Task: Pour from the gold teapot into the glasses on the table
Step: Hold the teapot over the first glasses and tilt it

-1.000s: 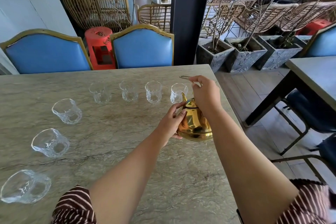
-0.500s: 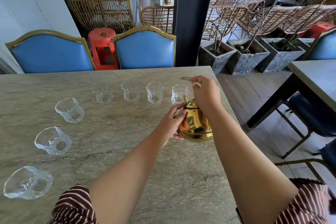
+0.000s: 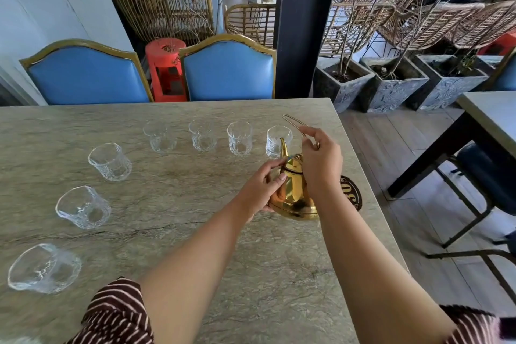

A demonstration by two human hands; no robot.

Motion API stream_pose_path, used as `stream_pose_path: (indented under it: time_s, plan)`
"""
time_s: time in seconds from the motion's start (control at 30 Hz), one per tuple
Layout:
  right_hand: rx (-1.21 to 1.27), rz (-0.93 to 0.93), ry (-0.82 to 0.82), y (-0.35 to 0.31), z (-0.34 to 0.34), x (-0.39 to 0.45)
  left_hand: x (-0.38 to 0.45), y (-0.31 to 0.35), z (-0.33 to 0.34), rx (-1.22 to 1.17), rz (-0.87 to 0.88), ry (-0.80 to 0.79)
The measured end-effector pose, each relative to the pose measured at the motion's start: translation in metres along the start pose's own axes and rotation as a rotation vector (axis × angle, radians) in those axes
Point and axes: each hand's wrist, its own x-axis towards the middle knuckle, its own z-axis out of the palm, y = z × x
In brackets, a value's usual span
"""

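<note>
- The gold teapot [image 3: 293,193] is being held above the right side of the desk [image 3: 173,232], tipped away so its spout [image 3: 283,146] is pointing at the far-right glass [image 3: 277,140]
- The right hand [image 3: 321,160] is gripping the thin wire handle [image 3: 293,124], its fingers [image 3: 308,134] clenched around it above the pot
- The left hand [image 3: 261,190] is pressing against the left flank of the pot, its fingers [image 3: 272,166] reaching to the lid and grasping the body
- Seven clear glasses are standing on the desk: four in a far row and three running down the left side toward the near edge, the closest at [image 3: 42,268]
- A dark round coaster [image 3: 352,193] is lying on the desk just right of the pot, partly hidden by the right wrist
- Whether liquid is flowing cannot be told
</note>
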Motion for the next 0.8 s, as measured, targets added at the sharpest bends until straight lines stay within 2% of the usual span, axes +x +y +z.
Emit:
stream_pose_path:
  time_s: [0.3,0.4,0.5,0.6,0.8]
  plan:
    - [0.402,0.061,0.080,0.009,0.007,-0.025,-0.006,-0.004,-0.013,-0.050,0.030,-0.022]
    - [0.558,0.074,0.087,0.002,0.011,-0.034,-0.016,-0.004,-0.022,-0.081,0.113,-0.028]
    - [0.675,0.060,0.098,-0.005,0.016,-0.042,-0.022,-0.011,-0.030,0.009,0.178,0.018]
    - [0.724,0.054,0.097,-0.012,0.021,-0.049,-0.029,-0.014,-0.039,0.120,0.231,0.076]
    - [0.723,0.044,0.033,-0.034,0.038,-0.051,-0.033,-0.013,-0.062,0.126,0.316,0.146]
